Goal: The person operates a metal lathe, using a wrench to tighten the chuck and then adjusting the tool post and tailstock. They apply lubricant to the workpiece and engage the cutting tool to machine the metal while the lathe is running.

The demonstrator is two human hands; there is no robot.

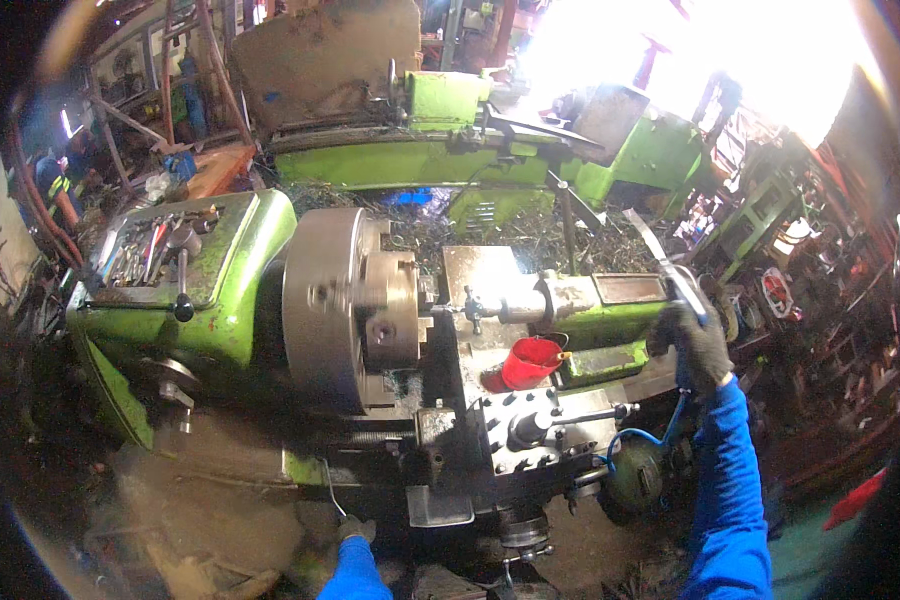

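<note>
A large lathe chuck [325, 310], blurred at its face, sits on the green headstock [215, 320]. Facing it is the green tailstock [600, 305], with a drill chuck [474, 310] on its quill. My gloved left hand [355, 527] is closed round the lower end of a thin bent lever [334, 489] below the bed. At the tailstock's right end, my gloved right hand [700, 345] is closed on a long pale metal bar [660, 250]; the wheel or shaft behind it is mostly hidden. Between the hands stands the square tool post [530, 430].
A red cup [532, 363] with a handle sticking out stands behind the tool post. Small tools lie in a tray [150, 250] on the headstock. Another green lathe [390, 160] stands behind, with metal shavings between. A blue hose [642, 433] loops at the right.
</note>
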